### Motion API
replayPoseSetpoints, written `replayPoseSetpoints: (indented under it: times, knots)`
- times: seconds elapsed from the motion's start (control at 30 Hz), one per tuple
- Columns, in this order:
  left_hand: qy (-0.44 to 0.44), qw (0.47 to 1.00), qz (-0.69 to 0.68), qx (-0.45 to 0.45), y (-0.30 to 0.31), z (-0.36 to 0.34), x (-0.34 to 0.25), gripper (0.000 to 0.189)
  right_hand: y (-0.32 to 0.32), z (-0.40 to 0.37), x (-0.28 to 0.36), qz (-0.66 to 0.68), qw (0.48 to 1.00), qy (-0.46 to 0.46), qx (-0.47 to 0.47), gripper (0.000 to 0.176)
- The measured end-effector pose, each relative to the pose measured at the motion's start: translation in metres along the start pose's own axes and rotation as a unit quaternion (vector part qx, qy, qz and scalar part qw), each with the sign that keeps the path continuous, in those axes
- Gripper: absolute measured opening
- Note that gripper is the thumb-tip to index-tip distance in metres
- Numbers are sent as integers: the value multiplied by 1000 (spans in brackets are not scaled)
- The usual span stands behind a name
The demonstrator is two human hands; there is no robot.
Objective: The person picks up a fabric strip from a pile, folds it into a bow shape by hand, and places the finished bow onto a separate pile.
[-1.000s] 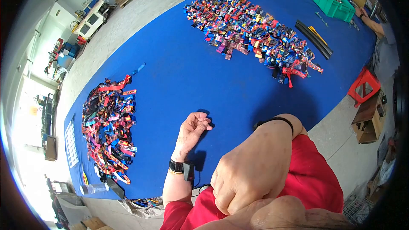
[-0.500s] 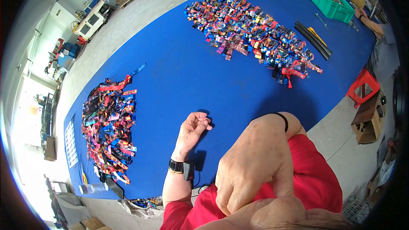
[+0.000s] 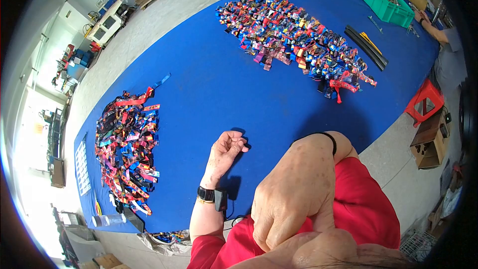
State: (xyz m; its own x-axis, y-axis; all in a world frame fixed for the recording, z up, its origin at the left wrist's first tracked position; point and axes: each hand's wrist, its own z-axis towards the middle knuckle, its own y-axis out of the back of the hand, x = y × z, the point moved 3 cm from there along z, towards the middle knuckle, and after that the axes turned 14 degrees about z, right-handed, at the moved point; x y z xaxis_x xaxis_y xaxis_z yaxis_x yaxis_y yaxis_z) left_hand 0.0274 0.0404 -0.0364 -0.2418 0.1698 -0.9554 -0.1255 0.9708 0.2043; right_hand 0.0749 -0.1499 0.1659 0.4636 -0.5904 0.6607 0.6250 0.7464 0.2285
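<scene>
My left hand point(image 3: 228, 149) rests on the blue table point(image 3: 204, 79), fingers curled in and thumb against them. Nothing shows in it, and a dark watch is on that wrist. Close to the camera, my right hand point(image 3: 295, 194) is raised in front of my face with its fingers bent into a fist. Its fingertips are partly hidden, and no object is visible in it. To the left lies a pile of colourful printed straps point(image 3: 128, 149). A larger heap of similar looped straps point(image 3: 294, 35) spreads across the far side.
A green crate point(image 3: 381, 0) of metal parts stands at the far right, near another person's arm point(image 3: 434, 31). Dark strips point(image 3: 366, 47) lie beside it. A red stool point(image 3: 425, 103) and a wooden box point(image 3: 429, 142) are off the right edge. A clear bottle point(image 3: 109, 220) lies at the lower left.
My right hand has shifted very slightly near my face. My left hand and the strap piles look the same.
</scene>
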Motion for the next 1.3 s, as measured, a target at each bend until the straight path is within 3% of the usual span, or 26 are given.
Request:
replayPoseSetpoints:
  times: [0.33,1.3]
  knots:
    - [-4,1000,15,0,1,0,1,22,0,-1,-4,-6,1000,-2,9,54]
    - [3,999,44,-5,1,-2,-2,23,12,1,-6,48,999,-14,-12,70]
